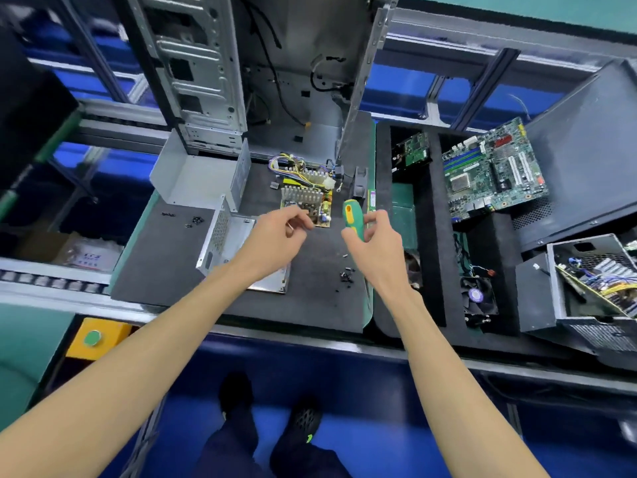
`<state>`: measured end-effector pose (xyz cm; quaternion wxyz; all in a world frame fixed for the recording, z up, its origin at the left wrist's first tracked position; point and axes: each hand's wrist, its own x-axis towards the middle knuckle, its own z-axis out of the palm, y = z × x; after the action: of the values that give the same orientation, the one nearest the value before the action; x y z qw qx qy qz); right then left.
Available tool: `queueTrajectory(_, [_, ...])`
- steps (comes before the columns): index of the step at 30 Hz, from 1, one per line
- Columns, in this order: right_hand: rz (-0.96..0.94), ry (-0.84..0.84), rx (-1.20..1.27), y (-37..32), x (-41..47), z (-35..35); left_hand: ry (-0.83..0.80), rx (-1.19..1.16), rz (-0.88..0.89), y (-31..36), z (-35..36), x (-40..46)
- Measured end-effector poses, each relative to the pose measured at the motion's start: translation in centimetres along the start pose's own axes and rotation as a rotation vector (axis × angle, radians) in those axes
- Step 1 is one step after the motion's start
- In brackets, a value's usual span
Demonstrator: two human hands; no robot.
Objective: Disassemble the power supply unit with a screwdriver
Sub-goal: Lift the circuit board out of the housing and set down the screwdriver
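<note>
on the dark, felt-like mat that covers the worktop, seen from the head camera, the power supply unit lies already in pieces. its circuit board, a small tan rectangle crowded with finned grey heatsinks and a bunch of yellow and purple wires, sits near the middle of the mat, out of its housing. the folded sheet-metal cover stands to the left of the board, dull grey and smooth, and the perforated metal base lies nearer the person, partly under the left forearm.

the left hand hovers just at the near edge of the board with fingers curled and tips drawn together, as if pinching something small; what it is i cannot tell. the right hand grips the screwdriver by its glossy green and yellow handle, held upright; the shaft is hidden behind the hand.

small black screws lie scattered on the mat near the right wrist, more to the far left.

judging from this, the disassembly looks nearly done. if a fastener remains, it would be wise to steady the board by its edges, away from the sharp fins, seat the tip squarely before turning, and drop any loose screw with the others so it does not roll off.

to the right, a green motherboard leans in a black foam tray.
</note>
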<state>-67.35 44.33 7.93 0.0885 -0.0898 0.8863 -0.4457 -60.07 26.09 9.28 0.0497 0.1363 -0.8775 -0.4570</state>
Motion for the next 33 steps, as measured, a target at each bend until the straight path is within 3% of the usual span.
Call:
queueTrajectory(14, [-0.328, -0.39, 0.069, -14.1, -8.5, 17.4, 0.415, -0.013, -0.326, -12.1, -15.2, -15.8])
queueTrajectory(25, [-0.574, -0.829, -0.06, -21.5, -25.0, 34.2, 0.731, -0.028, -0.718, -23.3, -23.7, -36.3])
queueTrajectory(33, [-0.706, -1.113, -0.259, -21.9, -37.7, 45.1, 0.89, -0.104, -1.041, -28.9, -24.6, -50.7])
